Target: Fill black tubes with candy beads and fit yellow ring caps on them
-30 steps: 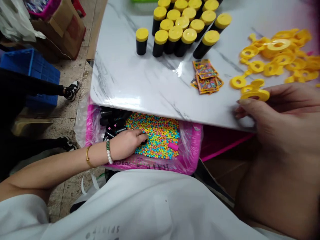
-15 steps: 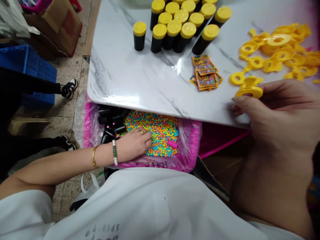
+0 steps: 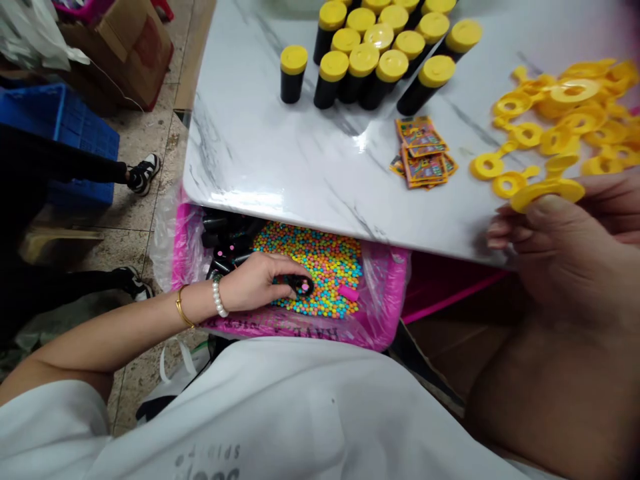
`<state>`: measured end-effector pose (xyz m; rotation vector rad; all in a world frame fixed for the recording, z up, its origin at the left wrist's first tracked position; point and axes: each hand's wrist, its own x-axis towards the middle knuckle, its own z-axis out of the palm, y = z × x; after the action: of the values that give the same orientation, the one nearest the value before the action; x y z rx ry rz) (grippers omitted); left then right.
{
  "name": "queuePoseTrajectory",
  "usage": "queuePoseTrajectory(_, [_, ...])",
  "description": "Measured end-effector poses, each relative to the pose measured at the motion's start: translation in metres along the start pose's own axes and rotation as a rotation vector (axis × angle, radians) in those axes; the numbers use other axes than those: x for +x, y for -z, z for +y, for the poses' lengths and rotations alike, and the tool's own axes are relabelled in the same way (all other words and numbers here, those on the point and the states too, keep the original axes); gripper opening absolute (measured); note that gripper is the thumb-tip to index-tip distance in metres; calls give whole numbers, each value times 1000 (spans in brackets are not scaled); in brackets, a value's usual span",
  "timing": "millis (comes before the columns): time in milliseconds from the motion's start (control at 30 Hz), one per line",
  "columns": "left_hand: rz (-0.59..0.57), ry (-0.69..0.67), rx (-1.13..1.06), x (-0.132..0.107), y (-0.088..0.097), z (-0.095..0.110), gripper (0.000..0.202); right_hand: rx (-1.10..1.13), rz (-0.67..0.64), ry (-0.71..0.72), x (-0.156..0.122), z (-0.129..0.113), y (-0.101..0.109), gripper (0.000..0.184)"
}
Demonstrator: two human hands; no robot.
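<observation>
My left hand (image 3: 265,280) is closed around a black tube (image 3: 303,285) over the small coloured candy balls (image 3: 325,257). The tube's open end points right, and something pink shows at its mouth. Pinched in my right hand (image 3: 575,223) is a yellow plastic cap (image 3: 547,191), a ring joined to a flat lid, above the table's front edge. Beside it lies a heap of similar yellow caps (image 3: 575,120). More black tubes (image 3: 220,233) lie at the left end of the pink tub (image 3: 395,300).
Several black tubes with yellow caps (image 3: 363,60) stand at the back of the marble-patterned table (image 3: 260,153). Small printed packets (image 3: 425,160) lie in front of them. A pink scoop-like piece (image 3: 349,293) rests on the candy. Another person's shoe (image 3: 144,173) and a blue crate (image 3: 90,133) are at left.
My left hand has turned over, and the black tube in it now shows. My right hand has shifted slightly right with the yellow cap, whose lid is tilted differently. The whole view has shifted slightly.
</observation>
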<state>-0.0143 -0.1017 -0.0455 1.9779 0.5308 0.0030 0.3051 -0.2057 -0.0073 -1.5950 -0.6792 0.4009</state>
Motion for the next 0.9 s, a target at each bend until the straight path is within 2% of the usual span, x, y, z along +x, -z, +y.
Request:
queuePoseTrajectory(67, [28,-51,-41,-3,-1,5,29,63,-49,7,-6,-6,-3,26])
queuePoseTrajectory(167, [173,-197,-37,-8,9,26,27,-13,-118,64,-19,-26,-9,16])
queuePoseTrajectory(267, [373,-304,108,-8,30,52,26,-150,-367,98,-29,-48,-20,10])
queuePoseTrajectory(333, [530,-293,226,0,44,60,24,-155,-566,112,-31,-60,-34,14])
queuePoseTrajectory(400, [651,-233,299,14,55,59,20,-93,-694,94,-29,-67,-53,16])
queuePoseTrajectory(467, [681,-176,329,27,62,51,20,-13,-769,28,-25,-69,-75,18])
queuePoseTrajectory(533, [663,-143,343,36,63,42,20,42,-829,-32,-21,-66,-96,20])
queuePoseTrajectory(633, [662,-158,344,40,59,34,17,21,-897,-62,-17,-57,-117,21])
queuePoseTrajectory(767, [687,-190,314,38,55,30,20,-96,-944,-67,-19,-51,-124,30])
queuePoseTrajectory(833, [696,-207,302,39,55,29,22,-171,-1007,-21,-19,-54,-122,40])
queuePoseTrajectory(900, [702,-218,297,41,55,28,23,-206,-1049,10,-17,-59,-120,41])
